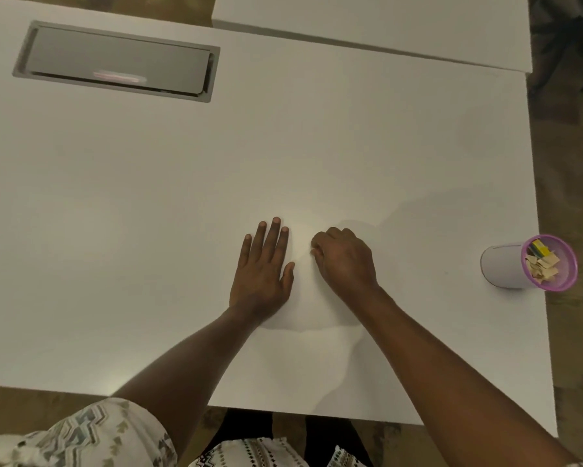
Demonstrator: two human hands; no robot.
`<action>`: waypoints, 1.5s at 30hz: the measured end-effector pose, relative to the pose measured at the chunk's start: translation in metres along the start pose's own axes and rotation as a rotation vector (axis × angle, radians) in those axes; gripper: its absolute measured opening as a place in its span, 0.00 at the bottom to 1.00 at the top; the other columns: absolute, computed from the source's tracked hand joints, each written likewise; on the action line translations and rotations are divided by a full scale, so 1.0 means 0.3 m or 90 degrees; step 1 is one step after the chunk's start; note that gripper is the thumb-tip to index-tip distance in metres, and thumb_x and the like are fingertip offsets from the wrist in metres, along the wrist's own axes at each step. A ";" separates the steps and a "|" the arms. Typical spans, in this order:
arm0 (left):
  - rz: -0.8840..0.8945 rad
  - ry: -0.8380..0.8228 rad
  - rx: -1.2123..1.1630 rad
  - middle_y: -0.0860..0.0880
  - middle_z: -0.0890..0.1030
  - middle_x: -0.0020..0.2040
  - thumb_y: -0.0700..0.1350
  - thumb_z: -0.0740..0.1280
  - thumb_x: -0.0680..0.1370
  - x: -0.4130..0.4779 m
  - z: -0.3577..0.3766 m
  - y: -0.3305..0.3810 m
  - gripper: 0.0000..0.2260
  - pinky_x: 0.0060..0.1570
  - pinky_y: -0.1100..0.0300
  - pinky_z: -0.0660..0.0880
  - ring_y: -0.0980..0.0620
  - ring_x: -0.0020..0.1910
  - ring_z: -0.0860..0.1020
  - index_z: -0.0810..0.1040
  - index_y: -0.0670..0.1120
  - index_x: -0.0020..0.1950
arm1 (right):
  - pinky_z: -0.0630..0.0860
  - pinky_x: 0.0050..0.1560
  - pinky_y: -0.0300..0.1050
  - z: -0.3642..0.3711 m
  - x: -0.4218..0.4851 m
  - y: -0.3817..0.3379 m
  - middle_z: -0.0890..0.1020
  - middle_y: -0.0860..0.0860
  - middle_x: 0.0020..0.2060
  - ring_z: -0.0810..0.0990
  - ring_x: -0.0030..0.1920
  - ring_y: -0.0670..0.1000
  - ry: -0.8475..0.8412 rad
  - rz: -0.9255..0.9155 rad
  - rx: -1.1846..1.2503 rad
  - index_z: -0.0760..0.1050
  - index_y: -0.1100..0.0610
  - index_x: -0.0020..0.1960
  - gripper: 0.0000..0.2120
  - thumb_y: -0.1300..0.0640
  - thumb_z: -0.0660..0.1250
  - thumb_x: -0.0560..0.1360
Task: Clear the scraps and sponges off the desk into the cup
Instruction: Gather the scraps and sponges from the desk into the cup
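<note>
Patterned sleeve [91,433], white desk [148,230], mottled floor [573,170].

Left hand [261,267] lay flat, palm down, fingers straight and slightly spread, thumb out to the side. Right hand [345,261] sat just beside it, not touching, knuckles up, fingers curled under; fingertips hidden, so any hold could not be judged. Both forearms were bare, reaching forward and converging. A patterned sleeve [81,433] covered the left upper arm.

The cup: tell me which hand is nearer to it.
Right. The right hand, fingers curled, rests on the desk left of the cup; the left hand lies flat farther left, beyond the right one.
</note>
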State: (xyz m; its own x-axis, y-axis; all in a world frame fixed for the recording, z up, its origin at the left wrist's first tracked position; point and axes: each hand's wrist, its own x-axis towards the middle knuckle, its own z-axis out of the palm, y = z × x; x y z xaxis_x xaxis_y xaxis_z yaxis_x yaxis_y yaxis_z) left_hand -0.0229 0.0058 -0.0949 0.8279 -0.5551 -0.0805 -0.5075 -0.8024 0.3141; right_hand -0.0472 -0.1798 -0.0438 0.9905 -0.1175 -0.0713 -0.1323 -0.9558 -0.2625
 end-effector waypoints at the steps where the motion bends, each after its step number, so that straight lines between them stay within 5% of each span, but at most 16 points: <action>1: 0.000 0.001 0.001 0.47 0.47 0.84 0.52 0.54 0.85 0.000 0.001 0.000 0.29 0.80 0.44 0.50 0.47 0.82 0.44 0.49 0.45 0.83 | 0.67 0.30 0.43 -0.004 0.007 -0.004 0.78 0.50 0.34 0.75 0.34 0.55 -0.002 -0.014 -0.017 0.77 0.55 0.39 0.04 0.59 0.71 0.72; 11: 0.001 0.001 -0.002 0.46 0.48 0.84 0.52 0.54 0.85 0.000 0.000 -0.004 0.29 0.79 0.43 0.51 0.46 0.82 0.44 0.50 0.45 0.83 | 0.57 0.29 0.42 -0.019 0.058 -0.054 0.74 0.55 0.25 0.71 0.25 0.55 -0.036 -0.114 -0.178 0.72 0.59 0.32 0.11 0.69 0.73 0.59; 15: 0.003 0.009 -0.005 0.46 0.49 0.83 0.52 0.54 0.85 0.000 -0.002 -0.001 0.28 0.79 0.43 0.51 0.46 0.82 0.45 0.51 0.44 0.83 | 0.61 0.30 0.45 -0.017 0.085 -0.053 0.75 0.56 0.31 0.75 0.33 0.58 -0.122 -0.092 -0.131 0.70 0.59 0.36 0.06 0.66 0.66 0.66; 18: 0.003 0.010 -0.001 0.46 0.50 0.83 0.52 0.54 0.85 -0.002 -0.005 -0.001 0.28 0.79 0.43 0.51 0.45 0.82 0.46 0.51 0.44 0.83 | 0.64 0.34 0.44 -0.013 0.095 -0.026 0.75 0.50 0.35 0.74 0.38 0.54 -0.165 0.021 -0.013 0.70 0.57 0.39 0.04 0.59 0.60 0.73; 22: 0.002 0.008 0.001 0.46 0.50 0.83 0.52 0.54 0.85 0.000 -0.008 0.002 0.29 0.79 0.43 0.51 0.45 0.82 0.46 0.51 0.44 0.83 | 0.70 0.37 0.37 -0.064 0.064 0.012 0.80 0.43 0.36 0.77 0.38 0.45 -0.107 0.243 0.350 0.78 0.54 0.42 0.04 0.54 0.67 0.74; 28: -0.004 -0.001 -0.006 0.47 0.48 0.84 0.52 0.54 0.85 -0.002 -0.011 0.002 0.29 0.80 0.43 0.51 0.46 0.83 0.45 0.51 0.44 0.83 | 0.71 0.35 0.45 -0.176 -0.019 0.098 0.81 0.48 0.33 0.76 0.34 0.48 0.025 0.417 0.643 0.81 0.49 0.40 0.02 0.54 0.69 0.70; 32: -0.011 -0.018 -0.002 0.48 0.47 0.84 0.53 0.52 0.85 0.001 -0.008 -0.001 0.29 0.80 0.44 0.50 0.47 0.82 0.44 0.48 0.46 0.83 | 0.68 0.32 0.43 -0.295 -0.084 0.250 0.80 0.49 0.34 0.75 0.36 0.50 0.181 0.456 0.621 0.79 0.48 0.39 0.04 0.51 0.67 0.65; 37: -0.008 -0.016 0.006 0.48 0.48 0.84 0.53 0.52 0.84 0.002 -0.006 -0.005 0.29 0.80 0.43 0.51 0.47 0.83 0.45 0.50 0.45 0.83 | 0.74 0.43 0.41 -0.419 -0.212 0.468 0.81 0.47 0.37 0.78 0.38 0.46 0.336 0.481 0.394 0.80 0.50 0.45 0.05 0.53 0.67 0.72; 45: -0.010 -0.017 0.005 0.48 0.48 0.84 0.53 0.50 0.84 0.004 -0.003 -0.003 0.29 0.80 0.43 0.50 0.47 0.83 0.45 0.50 0.46 0.83 | 0.72 0.45 0.46 -0.434 -0.338 0.707 0.81 0.55 0.40 0.78 0.41 0.57 0.285 0.645 0.156 0.79 0.58 0.47 0.08 0.54 0.66 0.74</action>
State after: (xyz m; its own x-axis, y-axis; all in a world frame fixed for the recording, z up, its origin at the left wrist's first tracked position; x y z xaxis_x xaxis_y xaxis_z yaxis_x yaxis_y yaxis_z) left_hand -0.0212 0.0062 -0.0943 0.8292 -0.5478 -0.1113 -0.4959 -0.8128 0.3058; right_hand -0.1710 -0.4056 0.0331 0.3403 -0.9401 -0.0207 -0.8358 -0.2924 -0.4646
